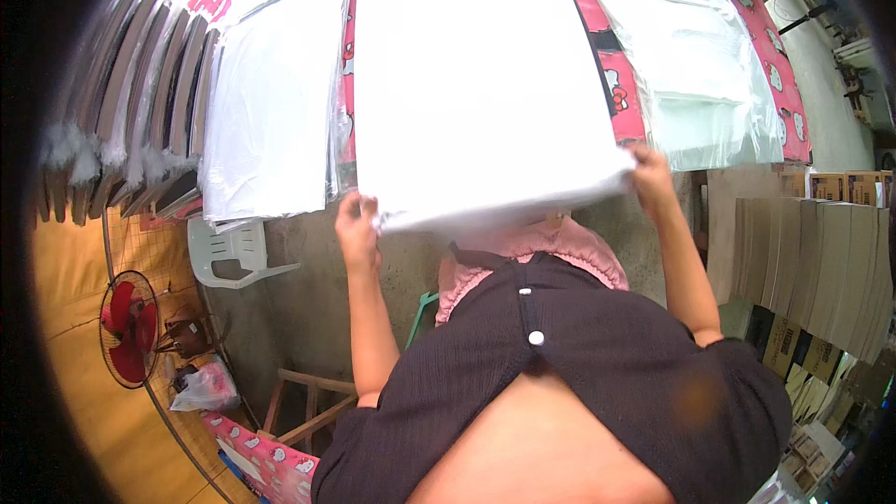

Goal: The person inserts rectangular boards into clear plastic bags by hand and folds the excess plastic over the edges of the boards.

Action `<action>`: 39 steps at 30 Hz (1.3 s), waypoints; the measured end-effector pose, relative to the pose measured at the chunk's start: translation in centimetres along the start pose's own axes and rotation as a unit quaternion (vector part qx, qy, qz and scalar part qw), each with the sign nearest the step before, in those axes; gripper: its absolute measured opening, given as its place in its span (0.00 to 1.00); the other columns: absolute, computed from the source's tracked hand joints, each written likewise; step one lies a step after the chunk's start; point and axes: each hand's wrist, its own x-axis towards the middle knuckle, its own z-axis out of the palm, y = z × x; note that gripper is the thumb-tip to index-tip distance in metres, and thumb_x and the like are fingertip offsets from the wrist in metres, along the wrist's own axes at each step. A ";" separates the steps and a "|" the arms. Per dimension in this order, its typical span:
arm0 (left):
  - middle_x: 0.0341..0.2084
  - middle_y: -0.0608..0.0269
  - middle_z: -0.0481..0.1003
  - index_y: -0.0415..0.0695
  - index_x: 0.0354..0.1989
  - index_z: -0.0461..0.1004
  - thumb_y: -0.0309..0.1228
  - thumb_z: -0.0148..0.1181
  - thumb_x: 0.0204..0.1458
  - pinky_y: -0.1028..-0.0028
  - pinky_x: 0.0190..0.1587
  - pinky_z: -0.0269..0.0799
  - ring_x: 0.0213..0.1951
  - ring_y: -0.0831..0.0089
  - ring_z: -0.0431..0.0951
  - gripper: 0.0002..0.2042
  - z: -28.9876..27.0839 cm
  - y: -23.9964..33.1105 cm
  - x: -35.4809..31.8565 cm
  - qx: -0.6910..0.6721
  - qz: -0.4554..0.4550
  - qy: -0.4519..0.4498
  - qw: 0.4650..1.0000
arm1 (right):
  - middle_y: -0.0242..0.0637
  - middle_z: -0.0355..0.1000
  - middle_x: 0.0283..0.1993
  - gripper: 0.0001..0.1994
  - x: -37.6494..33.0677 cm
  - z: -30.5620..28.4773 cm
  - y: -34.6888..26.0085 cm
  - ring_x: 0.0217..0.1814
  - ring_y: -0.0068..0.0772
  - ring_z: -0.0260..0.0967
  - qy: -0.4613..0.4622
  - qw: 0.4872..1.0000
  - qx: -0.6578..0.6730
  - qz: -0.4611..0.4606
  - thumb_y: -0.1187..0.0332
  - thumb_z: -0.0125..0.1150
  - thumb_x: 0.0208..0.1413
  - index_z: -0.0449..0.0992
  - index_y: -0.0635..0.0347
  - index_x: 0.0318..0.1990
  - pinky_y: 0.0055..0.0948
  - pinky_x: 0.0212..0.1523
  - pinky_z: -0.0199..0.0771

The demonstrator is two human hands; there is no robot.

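Observation:
A large white sheet lies across the middle of the table, its near edge lifted and blurred by motion. My left hand pinches its near left corner. At the near right corner, my right hand grips the same sheet with bent fingers. Dark strips show along the sheet's far and right edges, from something black beneath it. Whether the sheet is paper or another material, I cannot tell. Both hands are just off the table's near edge, in front of my body.
White sheets in clear plastic lie left of the middle, and a plastic-wrapped pile lies right. Pink patterned cloth covers the table. Upright grey boards stand far left. A white plastic chair, red fan and stacked boards stand around.

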 end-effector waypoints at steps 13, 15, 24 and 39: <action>0.30 0.63 0.68 0.46 0.45 0.61 0.29 0.43 0.50 0.86 0.19 0.65 0.24 0.81 0.68 0.12 -0.8 24.6 -1.3 -0.427 0.039 -0.345 0.835 | 0.41 0.62 0.47 0.24 -0.2 -6.2 -21.9 0.45 0.30 0.62 -0.196 0.892 0.133 -0.384 0.68 0.53 0.42 0.61 0.68 0.48 0.26 0.44 0.66; 0.37 0.59 0.68 0.48 0.49 0.60 0.31 0.42 0.51 0.83 0.22 0.67 0.27 0.78 0.69 0.16 -1.9 30.8 0.9 -0.403 0.058 -0.539 0.737 | 0.44 0.60 0.51 0.25 3.7 -8.8 -28.0 0.51 0.36 0.59 -0.437 0.751 0.246 -0.430 0.61 0.49 0.49 0.57 0.66 0.53 0.33 0.51 0.62; 0.31 0.66 0.74 0.46 0.37 0.71 0.28 0.53 0.48 0.86 0.20 0.67 0.30 0.79 0.73 0.07 2.8 43.7 15.9 -0.472 0.176 -0.356 0.787 | 0.26 0.66 0.23 0.13 7.1 2.4 -47.3 0.20 0.17 0.58 0.030 0.885 -0.046 -0.462 0.58 0.59 0.46 0.74 0.60 0.28 0.14 0.21 0.54; 0.37 0.63 0.70 0.42 0.47 0.65 0.45 0.64 0.38 0.69 0.45 0.57 0.41 0.72 0.67 0.29 7.2 45.4 16.4 -0.156 0.316 -0.024 0.936 | 0.34 0.70 0.37 0.14 12.8 3.5 -45.4 0.38 0.22 0.65 -0.085 0.811 0.177 -0.552 0.71 0.58 0.46 0.69 0.66 0.42 0.22 0.42 0.62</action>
